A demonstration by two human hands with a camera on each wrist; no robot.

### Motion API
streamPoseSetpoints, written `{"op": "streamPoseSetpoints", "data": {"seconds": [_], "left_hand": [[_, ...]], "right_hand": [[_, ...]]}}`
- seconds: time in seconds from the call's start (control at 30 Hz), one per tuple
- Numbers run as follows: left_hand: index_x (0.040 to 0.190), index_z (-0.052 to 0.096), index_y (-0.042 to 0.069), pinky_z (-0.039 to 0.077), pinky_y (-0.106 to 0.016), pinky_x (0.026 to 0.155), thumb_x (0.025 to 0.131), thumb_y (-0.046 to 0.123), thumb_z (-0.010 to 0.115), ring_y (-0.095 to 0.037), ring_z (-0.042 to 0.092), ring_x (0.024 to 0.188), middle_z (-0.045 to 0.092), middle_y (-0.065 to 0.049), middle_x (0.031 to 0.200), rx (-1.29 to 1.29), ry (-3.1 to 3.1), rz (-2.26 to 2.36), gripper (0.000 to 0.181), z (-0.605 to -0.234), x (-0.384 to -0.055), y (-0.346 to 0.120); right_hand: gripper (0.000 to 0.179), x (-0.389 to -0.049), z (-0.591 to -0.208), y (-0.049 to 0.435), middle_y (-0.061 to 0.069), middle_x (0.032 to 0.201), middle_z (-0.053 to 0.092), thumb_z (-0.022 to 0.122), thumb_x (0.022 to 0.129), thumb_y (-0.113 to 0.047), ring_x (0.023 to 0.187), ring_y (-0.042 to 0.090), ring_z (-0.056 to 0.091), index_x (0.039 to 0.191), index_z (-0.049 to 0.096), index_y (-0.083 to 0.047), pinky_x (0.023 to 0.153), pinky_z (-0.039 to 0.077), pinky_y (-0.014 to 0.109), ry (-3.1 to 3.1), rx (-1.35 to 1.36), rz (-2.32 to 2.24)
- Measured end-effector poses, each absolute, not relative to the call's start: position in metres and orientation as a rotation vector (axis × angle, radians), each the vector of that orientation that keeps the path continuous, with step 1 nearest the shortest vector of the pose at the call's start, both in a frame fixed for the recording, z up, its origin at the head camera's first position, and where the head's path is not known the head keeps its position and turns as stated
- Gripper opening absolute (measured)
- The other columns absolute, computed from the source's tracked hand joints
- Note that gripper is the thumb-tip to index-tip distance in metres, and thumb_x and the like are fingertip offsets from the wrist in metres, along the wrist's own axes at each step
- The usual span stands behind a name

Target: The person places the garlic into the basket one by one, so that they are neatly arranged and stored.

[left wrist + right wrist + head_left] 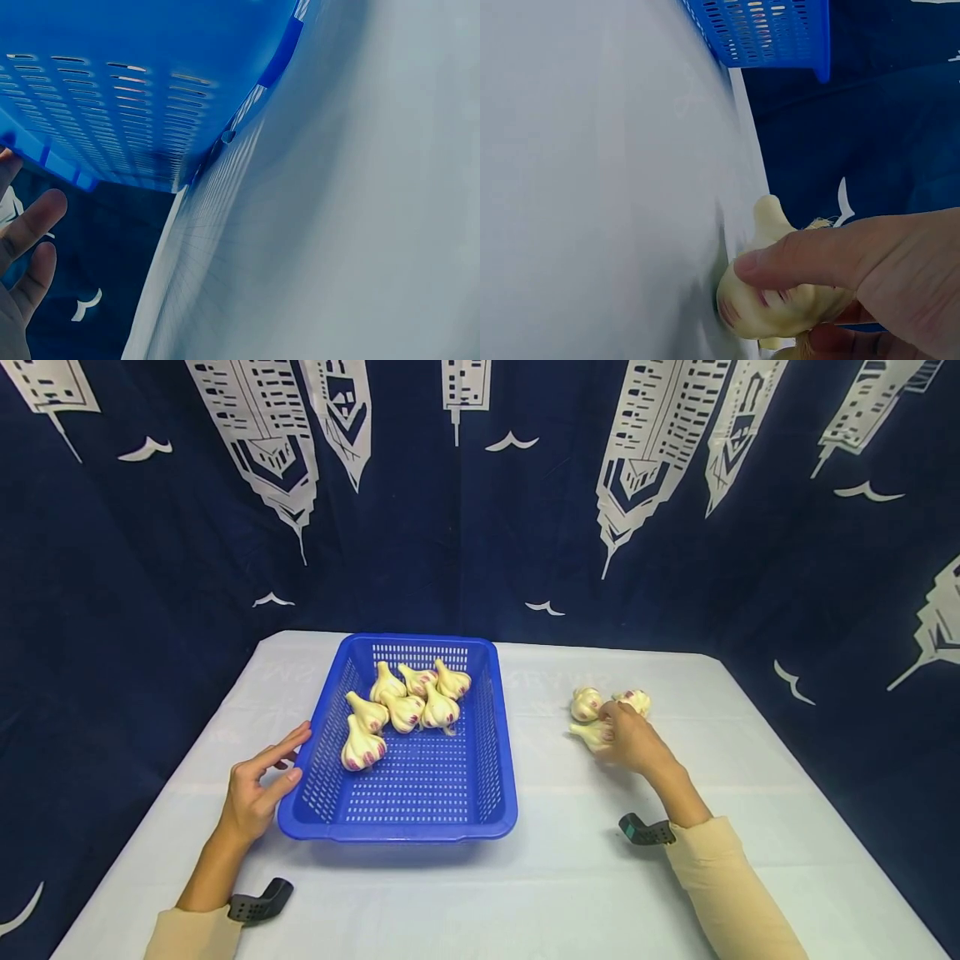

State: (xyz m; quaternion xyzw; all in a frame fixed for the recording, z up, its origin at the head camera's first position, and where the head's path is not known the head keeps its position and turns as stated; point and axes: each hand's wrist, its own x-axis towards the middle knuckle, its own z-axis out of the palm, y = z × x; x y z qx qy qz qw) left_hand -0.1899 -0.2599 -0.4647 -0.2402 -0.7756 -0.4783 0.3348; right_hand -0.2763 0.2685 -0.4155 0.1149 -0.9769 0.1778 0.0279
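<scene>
Thumb and fingers of my right hand [636, 745] pinch a garlic bulb [591, 734] over the right part of the table. In the right wrist view the thumb lies across this pale bulb [754, 311], streaked with purple, its stem pointing up. Two more bulbs lie just behind it, a garlic bulb [586, 702] and another garlic bulb [634, 700]. My left hand [255, 793] is at the left side of a blue plastic basket [397, 832], its fairly straight fingers right at the rim. Several garlic bulbs [405, 713] sit in the basket, grouped toward its back and left.
A white cloth covers the table [570, 893]. Behind and beside it hangs a dark blue curtain [465, 535] with white building prints. Each wrist wears a black band, a left band [260, 902] and a right band [647, 830].
</scene>
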Motion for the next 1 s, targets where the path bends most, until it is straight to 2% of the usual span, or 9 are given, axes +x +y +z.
{"op": "streamPoseSetpoints", "data": {"seconds": [0.27,0.43,0.6,0.73,0.87,1.0], "left_hand": [[0.121,0.064,-0.011,0.041,-0.018,0.075,0.075,-0.009,0.057,0.000,0.060,0.094,0.061,-0.019,0.131,-0.650,-2.033,-1.243,0.046,-0.464,-0.191,-0.262],[0.122,0.064,-0.011,0.041,-0.018,0.076,0.076,-0.009,0.058,0.000,0.060,0.095,0.060,-0.014,0.134,-0.668,-2.043,-1.238,0.045,-0.463,-0.190,-0.263],[0.121,0.064,-0.011,0.041,-0.019,0.075,0.075,-0.010,0.058,-0.001,0.060,0.093,0.061,-0.017,0.132,-0.660,-2.033,-1.245,0.046,-0.464,-0.190,-0.263],[0.121,0.064,-0.011,0.041,-0.018,0.075,0.075,-0.009,0.058,-0.001,0.060,0.094,0.061,-0.018,0.132,-0.660,-2.037,-1.244,0.046,-0.464,-0.190,-0.263],[0.121,0.064,-0.011,0.041,-0.018,0.076,0.076,-0.009,0.058,0.000,0.060,0.094,0.060,-0.017,0.133,-0.660,-2.045,-1.241,0.046,-0.464,-0.190,-0.263],[0.121,0.064,-0.011,0.041,-0.018,0.075,0.075,-0.010,0.057,-0.001,0.060,0.094,0.061,-0.019,0.131,-0.649,-2.035,-1.256,0.047,-0.465,-0.190,-0.263]], "right_hand": [[0.068,-0.277,-0.417,0.269,0.033,0.123,0.053,0.084,0.068,-0.007,0.107,0.045,0.054,0.126,0.051,0.007,0.092,0.044,0.059,-2.948,0.404,0.603],[0.068,-0.275,-0.416,0.266,0.031,0.121,0.053,0.081,0.069,-0.010,0.099,0.039,0.054,0.128,0.052,0.007,0.088,0.045,0.055,-2.909,0.412,0.650],[0.065,-0.273,-0.415,0.263,0.030,0.114,0.050,0.080,0.071,-0.014,0.096,0.041,0.052,0.126,0.054,0.006,0.081,0.046,0.055,-2.851,0.401,0.686],[0.063,-0.272,-0.415,0.259,0.029,0.111,0.049,0.079,0.071,-0.015,0.093,0.037,0.050,0.125,0.055,0.006,0.076,0.046,0.053,-2.803,0.392,0.713],[0.061,-0.273,-0.415,0.255,0.031,0.116,0.050,0.079,0.070,-0.014,0.102,0.039,0.050,0.123,0.056,0.006,0.079,0.045,0.052,-2.763,0.391,0.745],[0.059,-0.275,-0.414,0.250,0.029,0.115,0.053,0.079,0.069,-0.013,0.101,0.037,0.050,0.122,0.058,0.006,0.078,0.044,0.049,-2.732,0.408,0.757]]}}
